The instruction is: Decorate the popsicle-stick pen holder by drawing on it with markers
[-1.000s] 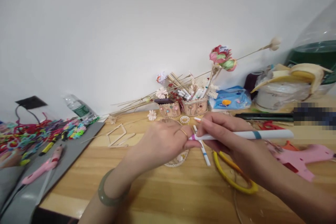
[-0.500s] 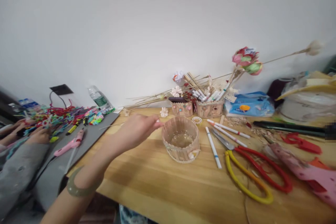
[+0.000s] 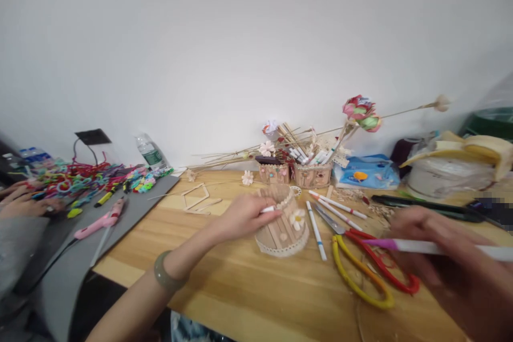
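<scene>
My left hand (image 3: 242,217) is closed in a pinch on a small white pen cap, held against the rim of a small round basket of wooden sticks (image 3: 285,230) with a lace band and a little flower on its side. The basket stands on the wooden table (image 3: 248,288). My right hand (image 3: 444,254), blurred at the lower right, is closed round a white marker (image 3: 425,247) whose pink tip points left, above the red and yellow scissors (image 3: 368,267).
Loose markers (image 3: 316,224) lie beside the basket. Two decorated stick boxes (image 3: 296,173) with pens, sticks and paper flowers stand at the wall, beside a blue tissue pack (image 3: 366,171). A grey mat (image 3: 100,235) with a pink glue gun (image 3: 98,223) and coloured pipe cleaners lies left, where another person's hands (image 3: 24,203) work.
The two hands have come apart and the marker is uncapped. My left hand reached left, then came back to the basket; my right hand, out of view half a second ago, is back with the marker.
</scene>
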`<control>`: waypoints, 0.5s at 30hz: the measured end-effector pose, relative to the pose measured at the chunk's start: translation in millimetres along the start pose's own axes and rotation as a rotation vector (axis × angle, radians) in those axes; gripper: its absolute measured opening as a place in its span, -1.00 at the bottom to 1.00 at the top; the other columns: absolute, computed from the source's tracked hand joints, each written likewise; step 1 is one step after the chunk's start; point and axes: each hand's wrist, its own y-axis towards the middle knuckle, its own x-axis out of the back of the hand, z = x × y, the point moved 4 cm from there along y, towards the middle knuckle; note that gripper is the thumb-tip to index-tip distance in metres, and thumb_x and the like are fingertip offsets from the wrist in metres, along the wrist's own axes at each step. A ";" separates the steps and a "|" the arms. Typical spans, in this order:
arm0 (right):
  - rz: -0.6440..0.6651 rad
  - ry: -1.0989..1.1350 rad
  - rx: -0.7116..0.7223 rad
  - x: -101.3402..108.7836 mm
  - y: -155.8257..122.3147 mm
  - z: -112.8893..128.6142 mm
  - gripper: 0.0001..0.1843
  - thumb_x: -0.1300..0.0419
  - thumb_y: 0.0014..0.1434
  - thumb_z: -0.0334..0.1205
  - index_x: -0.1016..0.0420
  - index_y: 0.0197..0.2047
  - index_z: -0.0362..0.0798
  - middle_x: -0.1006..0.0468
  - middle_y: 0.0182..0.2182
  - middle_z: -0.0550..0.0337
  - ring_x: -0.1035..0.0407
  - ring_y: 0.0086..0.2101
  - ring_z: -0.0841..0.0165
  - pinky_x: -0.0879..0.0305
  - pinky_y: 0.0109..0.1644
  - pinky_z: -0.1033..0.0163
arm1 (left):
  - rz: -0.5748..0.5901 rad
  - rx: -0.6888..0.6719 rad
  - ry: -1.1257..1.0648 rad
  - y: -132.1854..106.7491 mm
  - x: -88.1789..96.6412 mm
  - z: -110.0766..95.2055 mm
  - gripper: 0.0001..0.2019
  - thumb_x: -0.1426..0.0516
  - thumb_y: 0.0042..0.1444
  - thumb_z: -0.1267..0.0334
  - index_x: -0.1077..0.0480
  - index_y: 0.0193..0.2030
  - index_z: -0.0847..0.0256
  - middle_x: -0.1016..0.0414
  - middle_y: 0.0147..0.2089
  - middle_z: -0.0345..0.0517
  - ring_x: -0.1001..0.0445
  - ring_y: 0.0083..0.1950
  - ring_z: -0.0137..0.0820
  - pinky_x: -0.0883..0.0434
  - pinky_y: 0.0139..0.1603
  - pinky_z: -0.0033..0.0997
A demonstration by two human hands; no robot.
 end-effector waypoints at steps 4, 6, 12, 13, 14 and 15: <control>0.082 0.159 -0.086 -49.9 12.9 13.5 -0.67 -0.21 -0.02 0.05 -0.41 -0.58 -0.04 -0.27 -0.74 0.28 -0.06 -0.71 0.49 0.11 -0.68 0.37 | -0.049 0.126 -0.436 10.3 -3.6 4.4 -0.64 0.05 0.14 0.06 -0.12 -0.57 0.23 -0.06 -0.57 -0.33 -0.07 -0.52 -0.55 -0.08 -0.51 -0.55; 0.040 0.155 -0.052 -61.3 18.9 9.3 -0.61 -0.24 -0.04 0.03 -0.30 -0.67 -0.06 -0.17 -0.77 0.34 0.03 -0.70 0.53 0.19 -0.65 0.38 | -0.050 0.138 -0.496 13.7 -8.7 7.4 -0.62 0.07 0.14 0.02 -0.09 -0.58 0.23 -0.03 -0.58 -0.33 -0.05 -0.53 -0.55 -0.08 -0.52 -0.54; -0.048 0.124 0.009 -80.1 31.3 -15.7 -0.67 -0.27 -0.03 -0.13 -0.19 -0.59 -0.03 -0.15 -0.70 0.42 0.01 -0.64 0.52 0.12 -0.60 0.39 | -0.048 0.157 -0.568 22.8 -14.2 16.3 -0.61 0.11 0.15 -0.01 -0.12 -0.55 0.23 -0.07 -0.57 -0.32 -0.08 -0.53 -0.55 -0.10 -0.52 -0.55; -0.064 0.114 0.020 -81.6 32.0 -19.7 -0.66 -0.27 -0.04 -0.15 -0.15 -0.60 -0.03 -0.14 -0.69 0.41 0.00 -0.63 0.52 0.10 -0.59 0.39 | -0.050 0.163 -0.572 24.7 -14.2 17.2 -0.61 0.10 0.14 -0.01 -0.12 -0.56 0.23 -0.08 -0.57 -0.31 -0.08 -0.53 -0.54 -0.10 -0.53 -0.55; -0.082 0.102 0.030 -82.4 32.2 -23.2 -0.64 -0.26 -0.03 -0.16 -0.13 -0.61 -0.03 -0.14 -0.69 0.41 -0.01 -0.63 0.51 0.08 -0.58 0.39 | -0.054 0.169 -0.569 26.5 -14.1 17.6 -0.62 0.09 0.13 0.00 -0.12 -0.56 0.23 -0.09 -0.57 -0.31 -0.08 -0.52 -0.54 -0.09 -0.53 -0.55; -0.096 0.090 0.039 -82.6 31.9 -26.2 -0.64 -0.25 -0.02 -0.17 -0.11 -0.62 -0.02 -0.14 -0.68 0.41 -0.01 -0.63 0.51 0.06 -0.58 0.40 | -0.062 0.174 -0.556 28.1 -14.0 17.5 -0.62 0.08 0.13 0.00 -0.12 -0.57 0.23 -0.09 -0.57 -0.30 -0.08 -0.52 -0.53 -0.08 -0.53 -0.54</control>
